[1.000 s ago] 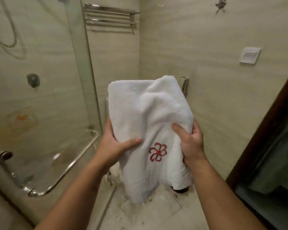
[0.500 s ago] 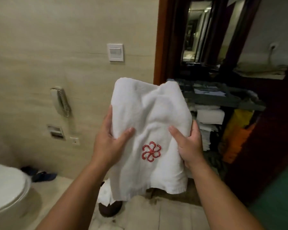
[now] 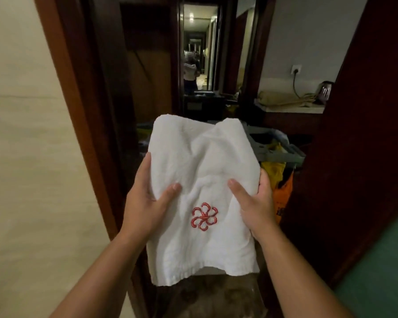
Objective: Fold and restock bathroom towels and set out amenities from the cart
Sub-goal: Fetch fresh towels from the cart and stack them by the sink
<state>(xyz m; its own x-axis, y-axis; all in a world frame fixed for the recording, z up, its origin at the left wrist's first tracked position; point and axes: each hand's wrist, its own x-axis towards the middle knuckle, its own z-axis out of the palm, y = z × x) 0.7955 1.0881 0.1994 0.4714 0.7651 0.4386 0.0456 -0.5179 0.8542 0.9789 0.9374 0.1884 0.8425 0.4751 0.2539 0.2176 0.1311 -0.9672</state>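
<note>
A white folded towel (image 3: pixel 202 161) with a red flower emblem hangs in front of me at chest height. My left hand (image 3: pixel 145 200) grips its left edge, thumb lying across the front. My right hand (image 3: pixel 255 203) grips the right edge the same way. The towel's lower hem hangs free below both hands. Behind the towel stands the housekeeping cart (image 3: pixel 283 152), mostly hidden by it, with a grey top tray and yellow and orange bags on its right side.
I face the bathroom doorway with its dark wooden frame (image 3: pixel 78 111). A beige tiled wall (image 3: pixel 21 157) fills the left. A dark door (image 3: pixel 359 134) stands at the right. Beyond are a mirror (image 3: pixel 198 53) and a counter (image 3: pixel 290 104) with a kettle.
My view has swung right, from the shower and the toilet wall to the doorway and cart. Both hands keep the same hold on the towel.
</note>
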